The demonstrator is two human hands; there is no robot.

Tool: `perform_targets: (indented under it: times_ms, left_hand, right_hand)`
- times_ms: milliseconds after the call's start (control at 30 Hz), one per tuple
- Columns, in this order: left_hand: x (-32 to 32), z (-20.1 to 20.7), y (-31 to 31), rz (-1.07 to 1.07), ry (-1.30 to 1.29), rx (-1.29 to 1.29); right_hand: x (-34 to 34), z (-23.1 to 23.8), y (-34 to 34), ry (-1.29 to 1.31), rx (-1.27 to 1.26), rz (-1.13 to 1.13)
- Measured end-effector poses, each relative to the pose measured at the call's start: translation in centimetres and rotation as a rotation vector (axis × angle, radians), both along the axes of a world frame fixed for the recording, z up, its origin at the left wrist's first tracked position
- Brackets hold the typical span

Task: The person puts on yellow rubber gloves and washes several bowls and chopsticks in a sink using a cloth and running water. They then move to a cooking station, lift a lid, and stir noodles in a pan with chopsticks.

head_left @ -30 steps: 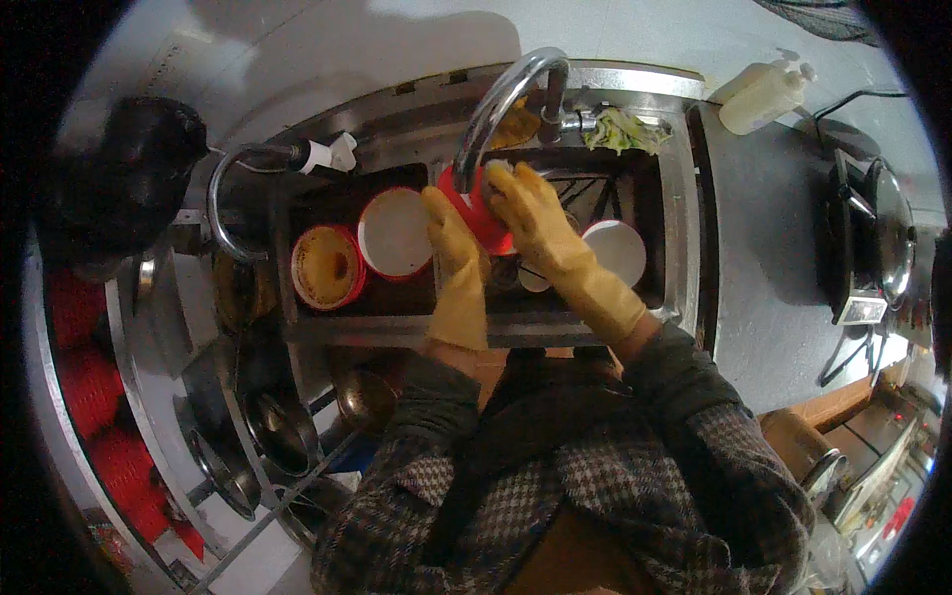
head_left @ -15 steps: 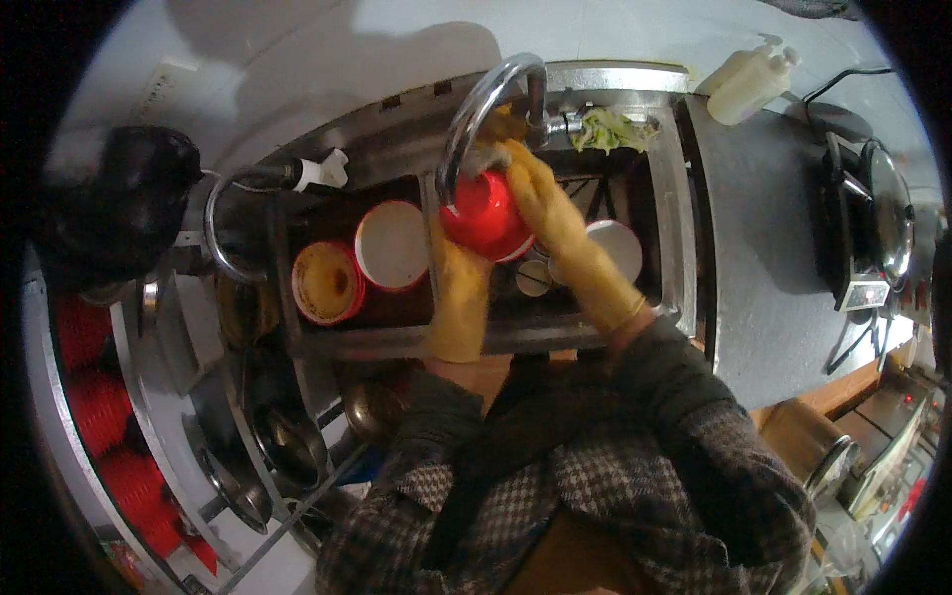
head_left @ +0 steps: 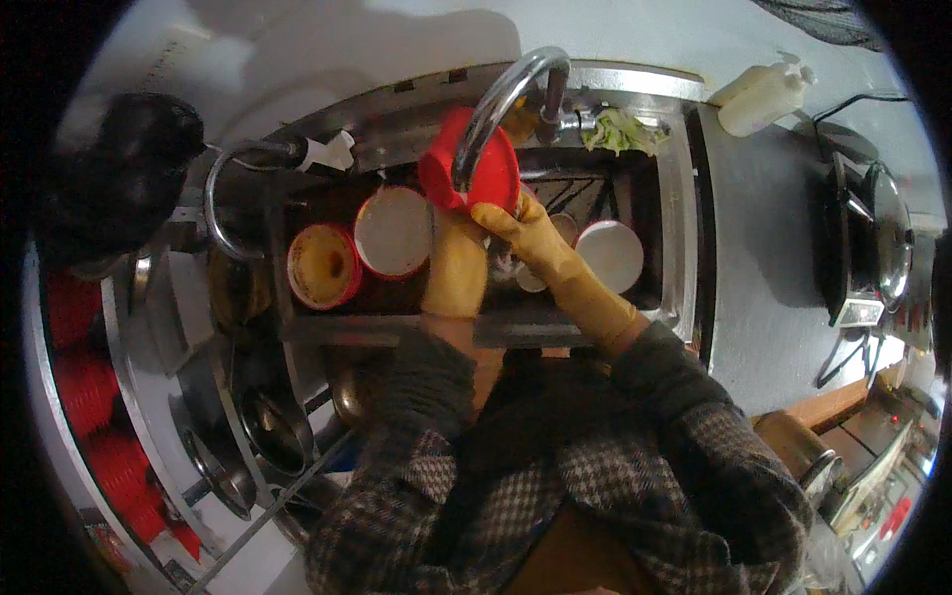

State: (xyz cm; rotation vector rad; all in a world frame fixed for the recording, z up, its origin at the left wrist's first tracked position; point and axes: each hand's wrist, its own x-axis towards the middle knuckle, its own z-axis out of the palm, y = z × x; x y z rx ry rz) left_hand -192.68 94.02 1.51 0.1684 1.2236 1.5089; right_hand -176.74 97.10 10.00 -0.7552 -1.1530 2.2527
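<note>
Both my hands wear yellow rubber gloves and hold a red bowl (head_left: 496,149) under the curved metal faucet (head_left: 496,99), over the sink. My right hand (head_left: 516,223) grips the near right rim, thumb laid over it. Beneath the bowl, my left hand (head_left: 456,243) supports it, its fingers mostly hidden. The faucet covers part of the bowl. In the left basin sit a white bowl with a red rim (head_left: 393,232) and a red bowl with yellowish residue (head_left: 323,266). A white bowl (head_left: 609,255) lies in the right basin beside smaller dishes that my right forearm partly hides.
Green leafy scraps (head_left: 623,131) lie on the sink's back ledge. A pale pump bottle (head_left: 762,99) stands at the back right. Right of the sink runs a metal counter (head_left: 759,258) with a lidded pan (head_left: 891,238). Stacked red dishes (head_left: 99,397) fill a shelf at left.
The red bowl has moved up and slightly left and is tilted differently. My right hand has come down from the bowl's far side to its near rim.
</note>
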Motion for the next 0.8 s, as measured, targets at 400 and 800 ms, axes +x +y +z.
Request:
perform_targets:
  times_ms: [400,800]
  left_hand:
    - [3.3,-0.3,-4.6,0.376,-0.25,-0.069]
    - [-2.2,0.9,-1.4,-0.463,-0.07,-0.156]
  right_hand:
    - [-1.6,-7.3,-0.7,-0.563,1.886,0.245]
    - [10.4,-5.9,1.4,-0.726,1.63,0.547]
